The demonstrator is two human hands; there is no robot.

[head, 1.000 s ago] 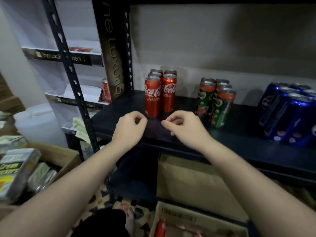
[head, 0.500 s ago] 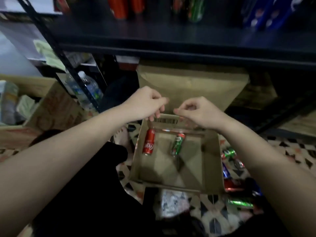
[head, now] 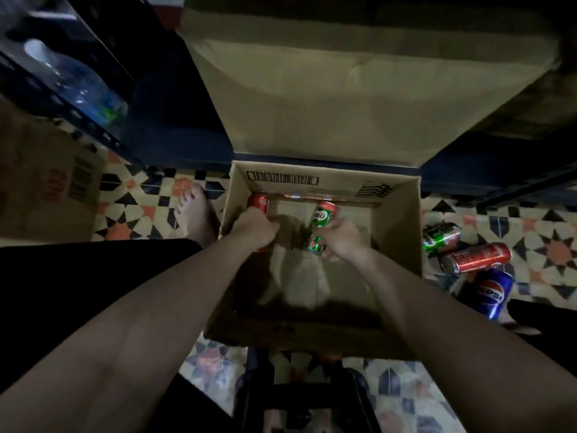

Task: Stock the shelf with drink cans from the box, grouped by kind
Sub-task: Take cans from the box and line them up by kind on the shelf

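Observation:
An open cardboard box (head: 396, 232) sits on the tiled floor below me. Inside it lie a red cola can (head: 258, 202) at the left and a green Milo can (head: 323, 216) near the middle. My left hand (head: 254, 228) is curled over the red can, covering most of it. My right hand (head: 342, 240) is wrapped around the lower half of the green can. Both forearms reach down into the box. The shelf with the stocked cans is out of view.
Loose cans lie on the floor right of the box: a green one (head: 440, 239), a red one (head: 477, 257) and a blue Pepsi can (head: 493, 292). A bare foot (head: 195, 214) is left of the box. The box flap (head: 359, 89) leans back. A water bottle (head: 81, 85) stands at upper left.
My view dropped from the shelf to the box on the floor. Both hands went from the box rim down inside and closed on the red and green cans.

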